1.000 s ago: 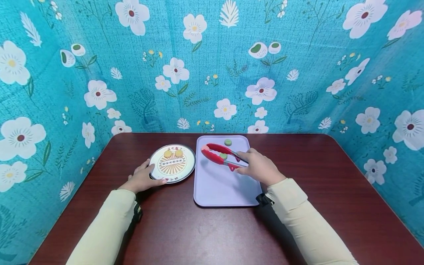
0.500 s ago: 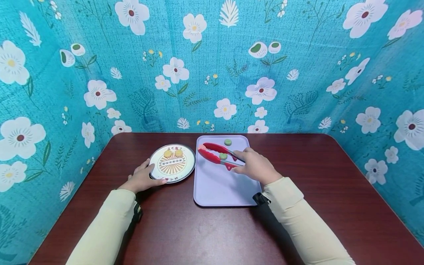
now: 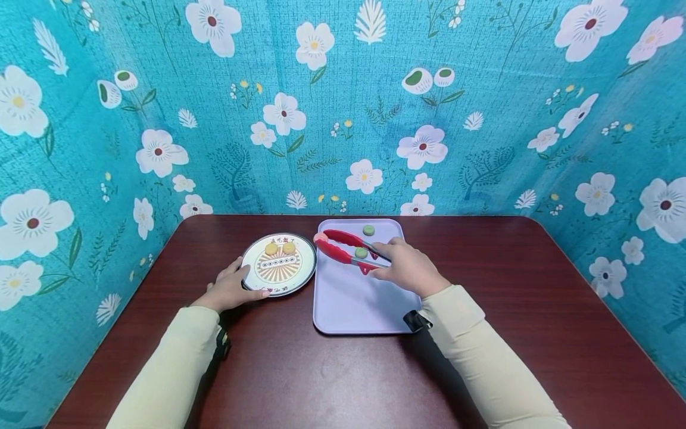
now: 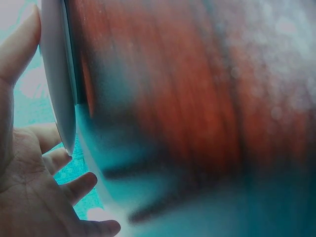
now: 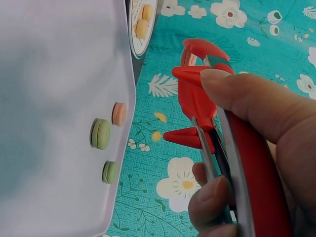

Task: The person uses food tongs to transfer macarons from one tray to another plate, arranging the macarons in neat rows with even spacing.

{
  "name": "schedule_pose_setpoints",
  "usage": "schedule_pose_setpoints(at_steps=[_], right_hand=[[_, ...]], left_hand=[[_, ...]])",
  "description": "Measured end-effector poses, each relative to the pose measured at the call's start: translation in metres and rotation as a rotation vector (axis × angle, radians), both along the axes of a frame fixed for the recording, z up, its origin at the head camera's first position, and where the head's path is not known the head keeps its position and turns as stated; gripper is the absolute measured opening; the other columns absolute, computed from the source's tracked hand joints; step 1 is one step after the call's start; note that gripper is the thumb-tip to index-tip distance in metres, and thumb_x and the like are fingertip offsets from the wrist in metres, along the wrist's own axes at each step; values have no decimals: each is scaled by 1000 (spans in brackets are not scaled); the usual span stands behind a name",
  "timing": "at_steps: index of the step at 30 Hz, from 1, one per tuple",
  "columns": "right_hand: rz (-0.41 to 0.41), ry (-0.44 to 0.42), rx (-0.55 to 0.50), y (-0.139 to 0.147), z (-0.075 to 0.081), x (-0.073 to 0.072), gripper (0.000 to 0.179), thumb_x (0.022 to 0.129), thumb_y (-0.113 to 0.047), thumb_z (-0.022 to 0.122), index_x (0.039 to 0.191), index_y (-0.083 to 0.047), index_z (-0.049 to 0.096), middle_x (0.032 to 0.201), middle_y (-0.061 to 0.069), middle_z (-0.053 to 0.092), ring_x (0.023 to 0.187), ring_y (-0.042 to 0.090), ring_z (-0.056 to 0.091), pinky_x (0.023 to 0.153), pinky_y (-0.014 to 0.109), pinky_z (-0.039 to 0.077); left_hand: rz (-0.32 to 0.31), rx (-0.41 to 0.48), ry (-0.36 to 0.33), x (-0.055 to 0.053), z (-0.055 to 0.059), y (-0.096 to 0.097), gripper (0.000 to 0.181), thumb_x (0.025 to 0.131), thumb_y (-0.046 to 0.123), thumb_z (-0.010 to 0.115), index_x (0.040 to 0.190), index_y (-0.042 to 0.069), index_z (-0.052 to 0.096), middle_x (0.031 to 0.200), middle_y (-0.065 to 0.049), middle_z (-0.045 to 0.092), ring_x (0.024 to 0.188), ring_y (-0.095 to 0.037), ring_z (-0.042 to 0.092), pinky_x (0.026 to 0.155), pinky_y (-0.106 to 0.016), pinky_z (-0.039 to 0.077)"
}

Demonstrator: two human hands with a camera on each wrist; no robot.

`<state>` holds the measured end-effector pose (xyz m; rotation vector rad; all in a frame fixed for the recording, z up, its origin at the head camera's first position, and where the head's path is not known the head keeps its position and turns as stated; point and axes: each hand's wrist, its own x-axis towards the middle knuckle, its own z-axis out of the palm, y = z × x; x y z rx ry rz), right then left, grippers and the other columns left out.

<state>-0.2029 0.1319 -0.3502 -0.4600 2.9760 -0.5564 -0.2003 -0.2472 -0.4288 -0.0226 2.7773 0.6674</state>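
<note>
While the right hand [image 3: 409, 271] clamps round red tongs [image 3: 340, 254] pinching a pink macaron [image 3: 320, 237] near the left edge of the lilac tray [image 3: 348, 304], light, even pressure should avoid crushing it, with the left hand [image 3: 227, 289] gripping the neighbouring plate [image 3: 305, 268].

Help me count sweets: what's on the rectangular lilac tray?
Two round green macarons and one round pink macaron; in the head view, red-tipped metal tongs apparently cover the pink one.

Red characters [image 3: 284, 241] — 吃飯了 among them — mark the plate [image 3: 306, 266]
</note>
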Motion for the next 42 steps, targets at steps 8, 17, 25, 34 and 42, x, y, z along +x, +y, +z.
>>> schedule_pose_setpoints(at_steps=[8, 17, 25, 34, 42], right_hand=[[-5, -5, -11, -5, -1, -1, 71, 78, -40, 80, 140, -17, 53, 111, 13, 58, 84, 22, 56, 62, 31, 51], [21, -7, -31, -11, -1, 0, 68, 78, -37, 80, 138, -16, 55, 108, 10, 59, 78, 20, 55, 61, 31, 47], [44, -8, -39, -17, -1, -1, 68, 78, -36, 80, 138, -15, 55, 106, 10, 58, 78, 19, 54, 59, 29, 46], [63, -1, -34, -26, -2, -3, 69, 78, -38, 80, 138, -15, 55, 104, 9, 59, 76, 18, 53, 59, 29, 45], [68, -17, -52, -31, -4, -2, 67, 79, -34, 80, 138, -16, 56, 103, 9, 58, 77, 18, 54, 59, 29, 44]], left_hand=[[2, 11, -4, 0, 1, 0, 112, 74, 65, 70, 151, -1, 24, 157, -25, 8, 138, -50, 12, 102, -76, 11], [4, 12, -6, 0, 1, 0, 111, 74, 65, 70, 151, 0, 24, 158, -24, 8, 138, -49, 12, 102, -76, 12], [1, 4, -5, -1, 1, 1, 110, 74, 65, 70, 151, 0, 24, 157, -25, 8, 138, -50, 12, 102, -76, 13], [4, 2, -12, 1, 2, 0, 111, 75, 65, 69, 151, 0, 23, 157, -25, 7, 138, -50, 12, 103, -76, 12], [16, 10, -27, 1, 2, 1, 112, 74, 65, 70, 152, 0, 21, 157, -26, 6, 138, -50, 11, 104, -75, 11]])
